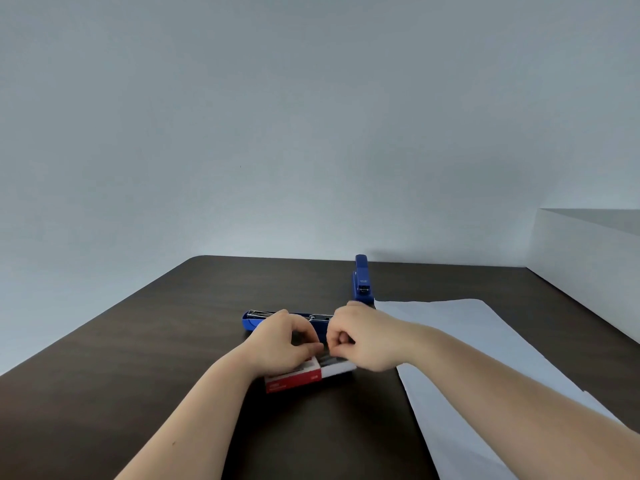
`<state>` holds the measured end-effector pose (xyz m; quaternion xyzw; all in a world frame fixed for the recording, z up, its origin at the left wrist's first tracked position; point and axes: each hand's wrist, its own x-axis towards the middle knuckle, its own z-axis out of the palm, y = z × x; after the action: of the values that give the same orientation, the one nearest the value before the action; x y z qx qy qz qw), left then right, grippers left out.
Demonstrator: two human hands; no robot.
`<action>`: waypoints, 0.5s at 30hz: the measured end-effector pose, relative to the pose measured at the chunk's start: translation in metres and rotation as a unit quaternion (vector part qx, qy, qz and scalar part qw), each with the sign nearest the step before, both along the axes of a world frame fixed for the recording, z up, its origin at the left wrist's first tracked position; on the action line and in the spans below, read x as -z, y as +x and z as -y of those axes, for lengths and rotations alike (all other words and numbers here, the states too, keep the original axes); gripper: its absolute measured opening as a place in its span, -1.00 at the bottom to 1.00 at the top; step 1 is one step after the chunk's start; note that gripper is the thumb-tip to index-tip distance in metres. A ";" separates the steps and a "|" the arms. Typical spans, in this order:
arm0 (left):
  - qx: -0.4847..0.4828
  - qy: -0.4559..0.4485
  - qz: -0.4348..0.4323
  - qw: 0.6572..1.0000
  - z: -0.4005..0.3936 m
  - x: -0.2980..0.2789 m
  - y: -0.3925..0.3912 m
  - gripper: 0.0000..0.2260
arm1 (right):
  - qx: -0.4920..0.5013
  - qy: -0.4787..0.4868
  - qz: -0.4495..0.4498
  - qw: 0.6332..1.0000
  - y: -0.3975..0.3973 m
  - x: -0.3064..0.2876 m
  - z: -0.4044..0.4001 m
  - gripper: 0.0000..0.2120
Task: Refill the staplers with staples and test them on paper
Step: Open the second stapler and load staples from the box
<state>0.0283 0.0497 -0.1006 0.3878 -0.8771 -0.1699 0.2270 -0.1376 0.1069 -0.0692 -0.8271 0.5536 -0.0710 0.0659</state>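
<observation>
Both my hands are bunched up right over the staple box [304, 377], which sits on the dark table [138, 341] just in front of me. It's a red and white sleeve-type box with the inner tray slid partway out to the right, and I can see a dark grey row of staples [330, 360] lying in the open end. My left hand [284, 344] rests on the red part with the fingers curled in and thumb meeting fingertips, and my right hand [363, 341] is curled tight too, pinched right next to the left; can't tell if either one's actually got staples in the pinch. Just behind my hands lies a blue stapler [256, 318] flipped open, metal channel showing. A second blue stapler [362, 278] sits closed farther back, touching the corner of the white paper [467, 348] on my right.
</observation>
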 end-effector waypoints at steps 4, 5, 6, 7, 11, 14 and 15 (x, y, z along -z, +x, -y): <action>0.000 0.016 -0.025 1.000 -0.001 -0.004 -0.002 -0.92 | 0.023 -0.053 -0.025 0.998 -0.012 -0.010 0.000 -0.87; 0.006 0.014 -0.023 1.000 -0.002 -0.005 -0.003 -0.91 | 0.028 -0.055 -0.031 0.998 -0.014 -0.010 0.001 -0.88; 0.012 0.011 -0.014 1.000 -0.002 -0.004 -0.004 -0.90 | 0.031 -0.050 -0.037 0.998 -0.014 -0.009 0.000 -0.88; 0.016 0.009 -0.005 1.000 -0.003 -0.004 -0.005 -0.89 | 0.032 -0.040 -0.040 0.998 -0.015 -0.008 -0.001 -0.89; 0.035 0.061 -0.036 0.997 -0.007 -0.008 -0.004 -0.83 | 0.042 0.009 -0.031 0.999 -0.011 -0.002 -0.003 -0.91; 0.082 0.071 -0.009 0.994 -0.010 -0.010 -0.003 -0.68 | 0.048 0.012 -0.032 0.998 -0.011 -0.002 -0.003 -0.91; 0.085 0.067 0.009 0.994 -0.011 -0.011 -0.004 -0.67 | 0.047 0.011 -0.028 0.998 -0.013 -0.002 -0.003 -0.91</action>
<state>0.0246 0.0606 -0.0901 0.3281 -0.8953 -0.2437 0.1774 -0.1501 0.1095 -0.0671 -0.8008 0.5946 -0.0449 0.0567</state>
